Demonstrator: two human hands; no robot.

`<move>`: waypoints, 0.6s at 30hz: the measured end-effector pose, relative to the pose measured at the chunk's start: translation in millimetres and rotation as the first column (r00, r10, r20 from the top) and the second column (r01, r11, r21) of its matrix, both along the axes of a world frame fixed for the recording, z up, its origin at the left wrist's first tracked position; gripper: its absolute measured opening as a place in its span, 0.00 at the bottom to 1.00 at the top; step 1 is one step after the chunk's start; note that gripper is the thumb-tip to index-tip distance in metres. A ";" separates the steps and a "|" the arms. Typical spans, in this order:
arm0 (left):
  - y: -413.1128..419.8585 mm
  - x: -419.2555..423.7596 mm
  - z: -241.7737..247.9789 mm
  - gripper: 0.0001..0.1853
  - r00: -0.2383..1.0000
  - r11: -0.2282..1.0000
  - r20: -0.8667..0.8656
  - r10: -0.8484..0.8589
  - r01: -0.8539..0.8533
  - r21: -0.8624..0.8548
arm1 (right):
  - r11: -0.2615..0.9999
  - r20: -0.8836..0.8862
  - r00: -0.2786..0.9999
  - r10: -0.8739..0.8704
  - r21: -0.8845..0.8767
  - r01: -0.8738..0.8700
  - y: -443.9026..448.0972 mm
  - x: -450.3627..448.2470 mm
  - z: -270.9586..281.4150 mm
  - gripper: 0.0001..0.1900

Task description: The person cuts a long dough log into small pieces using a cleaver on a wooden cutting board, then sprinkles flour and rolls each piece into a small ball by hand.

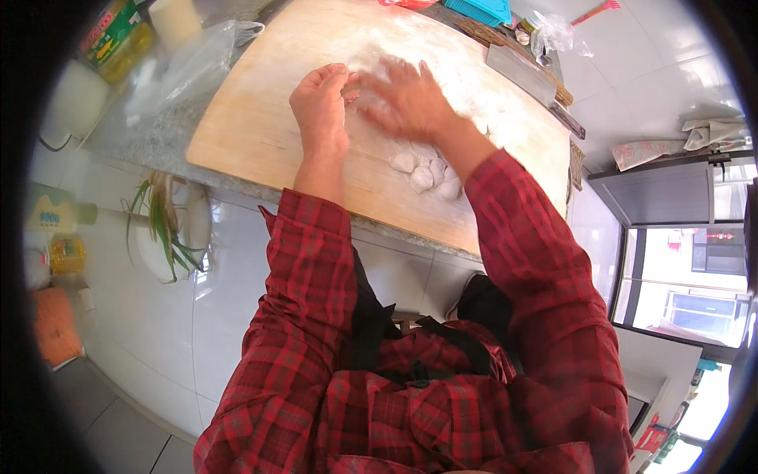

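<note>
My left hand (321,109) is raised over a floured wooden board (254,112), its fingers curled in and the thumb pressed against them. Whether anything is pinched there is hidden. Beside it on the right, my right hand (411,101) is blurred by motion, palm down with the fingers spread, and I see nothing held in it. Several small floured lumps of dough (422,178) lie together on the board, below my right wrist and partly behind that forearm. White flour (438,44) covers the far part of the board, where bright light washes out detail.
A cleaver (521,74) lies along the board's right edge. Beyond are a teal plastic basket (482,10) and a crumpled clear bag (553,35). At left stand a plastic bag (204,62) and an oil bottle (127,50). Long green leaves (163,228) sit below the counter's edge.
</note>
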State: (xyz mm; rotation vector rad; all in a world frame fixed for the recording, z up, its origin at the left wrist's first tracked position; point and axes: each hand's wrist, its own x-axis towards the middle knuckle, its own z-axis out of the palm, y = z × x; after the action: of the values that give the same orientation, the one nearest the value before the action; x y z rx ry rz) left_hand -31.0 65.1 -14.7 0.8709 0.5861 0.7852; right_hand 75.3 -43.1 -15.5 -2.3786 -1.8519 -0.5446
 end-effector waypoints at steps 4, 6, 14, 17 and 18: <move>-1.6 1.4 -0.8 0.11 0.999 1.000 -0.014 -0.029 0.029 0.002 | 0.967 -0.226 0.957 -0.180 -0.217 0.131 -20.9 74.5 -2.5 0.27; 3.9 -0.8 -4.2 0.10 0.999 0.999 -0.008 -0.033 0.033 -0.028 | 0.983 -0.272 0.947 -0.169 -0.113 0.143 -58.0 82.2 -0.9 0.28; 0.4 1.3 -5.3 0.10 0.996 0.996 -0.003 -0.090 0.090 0.012 | 0.996 -0.213 0.974 -0.072 0.027 0.079 -94.9 -33.4 8.4 0.32; -2.4 1.7 -1.0 0.10 0.997 0.996 -0.018 -0.081 0.082 0.037 | 0.996 -0.132 0.989 -0.072 -0.053 0.065 -62.8 -13.8 13.1 0.32; -3.0 -0.3 -2.6 0.10 0.997 0.996 -0.018 -0.070 0.071 0.045 | 0.992 -0.103 0.989 -0.107 -0.080 0.099 -56.3 4.7 8.8 0.32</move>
State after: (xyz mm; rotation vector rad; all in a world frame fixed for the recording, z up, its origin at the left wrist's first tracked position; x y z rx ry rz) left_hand -31.3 62.1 -17.3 0.9360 0.5508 0.7305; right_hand 79.9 -99.4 -6.7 -2.5086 -1.7425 -0.3532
